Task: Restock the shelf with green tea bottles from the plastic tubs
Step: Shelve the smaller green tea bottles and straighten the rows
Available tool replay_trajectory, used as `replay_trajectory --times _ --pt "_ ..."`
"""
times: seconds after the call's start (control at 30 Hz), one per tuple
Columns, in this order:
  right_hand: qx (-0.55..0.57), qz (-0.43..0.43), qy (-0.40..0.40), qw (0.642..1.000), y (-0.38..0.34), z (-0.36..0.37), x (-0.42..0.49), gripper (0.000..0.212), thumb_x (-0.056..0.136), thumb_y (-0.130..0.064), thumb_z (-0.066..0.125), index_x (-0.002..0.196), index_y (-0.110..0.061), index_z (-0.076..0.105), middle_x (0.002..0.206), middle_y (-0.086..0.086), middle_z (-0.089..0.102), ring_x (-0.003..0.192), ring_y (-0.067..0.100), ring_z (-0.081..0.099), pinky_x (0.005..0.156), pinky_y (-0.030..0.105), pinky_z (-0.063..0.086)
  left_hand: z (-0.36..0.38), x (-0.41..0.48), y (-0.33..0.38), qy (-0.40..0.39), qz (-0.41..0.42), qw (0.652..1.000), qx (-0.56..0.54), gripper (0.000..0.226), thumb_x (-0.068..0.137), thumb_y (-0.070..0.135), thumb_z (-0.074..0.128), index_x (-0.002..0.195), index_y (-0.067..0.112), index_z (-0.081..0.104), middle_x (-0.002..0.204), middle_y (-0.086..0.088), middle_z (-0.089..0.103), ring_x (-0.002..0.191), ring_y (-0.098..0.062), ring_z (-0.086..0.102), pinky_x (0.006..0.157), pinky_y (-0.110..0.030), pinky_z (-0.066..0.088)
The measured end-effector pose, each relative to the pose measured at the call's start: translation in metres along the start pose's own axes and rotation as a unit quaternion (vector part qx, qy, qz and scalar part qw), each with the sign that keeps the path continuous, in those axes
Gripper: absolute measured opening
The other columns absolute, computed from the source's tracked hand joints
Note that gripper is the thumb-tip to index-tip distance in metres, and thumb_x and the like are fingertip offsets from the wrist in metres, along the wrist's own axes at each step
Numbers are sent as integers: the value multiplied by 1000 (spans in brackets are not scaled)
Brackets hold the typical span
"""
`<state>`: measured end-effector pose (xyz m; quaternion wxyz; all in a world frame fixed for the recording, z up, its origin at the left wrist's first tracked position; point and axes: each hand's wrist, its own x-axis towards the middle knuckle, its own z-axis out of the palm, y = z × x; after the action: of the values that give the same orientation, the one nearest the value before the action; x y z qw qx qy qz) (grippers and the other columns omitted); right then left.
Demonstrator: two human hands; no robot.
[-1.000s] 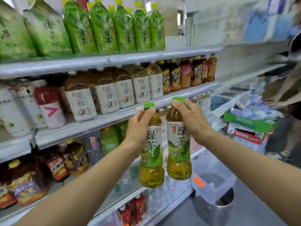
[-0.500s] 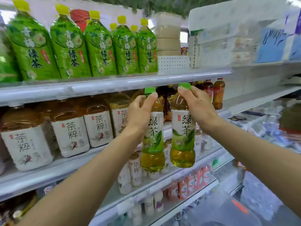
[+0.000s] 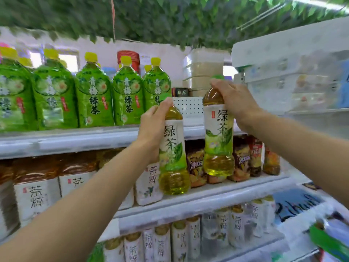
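Observation:
My left hand (image 3: 153, 127) grips the neck of a green tea bottle (image 3: 173, 157) with a white and green label. My right hand (image 3: 234, 103) grips the neck of a second green tea bottle (image 3: 218, 140), held higher. Both bottles hang upright in the air in front of the shelves. The right bottle's shoulder reaches above the edge of the top shelf (image 3: 75, 140), while the left one sits mostly below that edge. Several large green tea bottles with yellow caps (image 3: 94, 95) stand on the top shelf to the left. A gap with a white perforated divider (image 3: 188, 106) lies behind the two held bottles.
The middle shelf (image 3: 217, 195) carries brown tea bottles with white labels (image 3: 37, 193) and darker iced tea bottles (image 3: 243, 159). Smaller bottles (image 3: 181, 241) fill the shelf below. Stacked white containers (image 3: 204, 70) stand at the top shelf's right end. Fake green leaves (image 3: 170, 17) hang overhead.
Both hands have lifted their bottles from the middle shelf level up toward the top shelf. The view has tilted upward, and the right bottle now sits higher than the left.

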<state>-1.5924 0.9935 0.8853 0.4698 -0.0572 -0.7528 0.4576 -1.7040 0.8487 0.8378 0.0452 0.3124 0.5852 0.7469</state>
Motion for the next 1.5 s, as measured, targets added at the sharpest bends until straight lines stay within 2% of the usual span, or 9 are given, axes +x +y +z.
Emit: replay_trajectory --times 0.1,0.43,0.67,0.9,0.97,1.03,1.1,1.2,1.5 --pt "28 -13 -12 999 -3 -17 49 29 94 -40 54 71 -23 58 71 -6 61 64 7 56 68 26 44 21 24 6 48 20 999 -3 42 84 58 64 95 19 73 87 -3 73 83 -26 67 88 -46 53" --pt "57 -86 -2 995 12 -5 154 23 95 -44 50 89 -23 55 70 -9 52 64 6 51 65 21 42 48 57 6 136 21 990 -8 33 94 50 56 84 19 65 62 -2 64 46 -15 60 48 -22 47" --pt "45 -83 -22 995 44 37 195 21 96 -40 52 81 -25 55 74 -6 58 66 8 55 63 23 42 44 81 -6 147 39 988 -15 34 91 50 60 82 19 68 73 -7 66 70 -25 61 74 -39 50" --pt "58 -6 -80 995 59 48 204 33 94 -48 53 77 -20 55 65 -3 56 59 13 58 63 29 51 38 87 -3 133 4 991 -20 36 92 52 58 88 17 64 57 -3 64 43 -16 60 47 -21 49" --pt "52 13 -107 993 58 44 201 38 93 -57 51 87 -19 56 73 -1 61 66 14 62 65 30 51 38 87 -4 128 0 992 -20 38 92 53 57 92 16 63 59 -5 63 44 -17 60 47 -22 49" --pt "24 42 -170 984 62 36 187 56 86 -65 57 116 -19 55 99 2 66 86 18 65 72 37 51 39 86 -3 121 1 992 -25 39 92 53 57 94 15 63 58 -5 63 43 -17 60 47 -23 50" --pt "-61 45 -229 971 77 25 170 63 78 -57 72 127 -23 52 111 -1 65 99 18 61 79 41 50 40 85 -2 118 3 993 -31 37 92 52 57 95 15 62 57 -5 63 42 -17 61 44 -22 50" --pt "-151 39 -265 952 102 18 151 48 76 -27 83 117 -23 60 105 -3 68 100 20 63 80 39 55 41 85 -3 123 10 992 -33 37 92 52 58 96 15 63 61 -6 65 44 -17 61 45 -22 51" --pt "-122 70 -264 954 124 58 175 44 80 -12 79 120 -18 60 114 5 67 107 26 61 85 37 53 39 88 -8 116 6 992 -40 37 92 53 57 92 17 65 59 -6 67 46 -18 64 45 -24 53"
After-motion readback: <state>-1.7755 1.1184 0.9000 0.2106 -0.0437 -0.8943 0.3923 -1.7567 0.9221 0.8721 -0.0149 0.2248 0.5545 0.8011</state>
